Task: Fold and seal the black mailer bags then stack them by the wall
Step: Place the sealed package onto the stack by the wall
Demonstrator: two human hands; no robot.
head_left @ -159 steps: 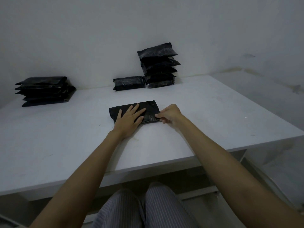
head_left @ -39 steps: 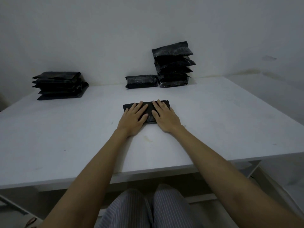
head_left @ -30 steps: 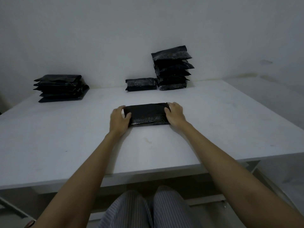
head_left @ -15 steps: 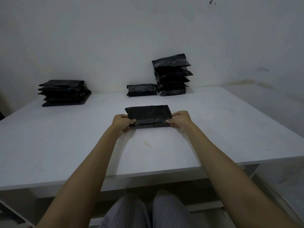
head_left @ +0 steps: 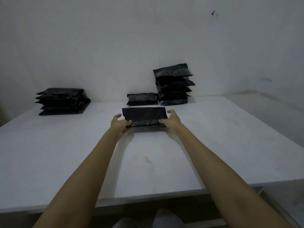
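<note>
Left hand (head_left: 119, 123): thumb over the top of the folded mailer bag (head_left: 144, 116), remaining fingers beneath its left end, gripping. Right hand (head_left: 171, 120): same pinch on the right end, index finger extended loosely above.

Change: one second ago the bag lay flat on the table (head_left: 49, 153) under both hands. It is now raised, near edge lifted, over the middle of the table and shifted toward the far edge. Reading: fold and seal complete for this bag; transfer to the wall has begun.

No open containers. Each bag is its own closed pouch; contents not visible.

At the far edge against the wall: single sealed bag (head_left: 141, 99), touching the tall stack (head_left: 173, 84) on its right. Flat pile (head_left: 61, 101) near the far left corner, presumably unprocessed.
</note>
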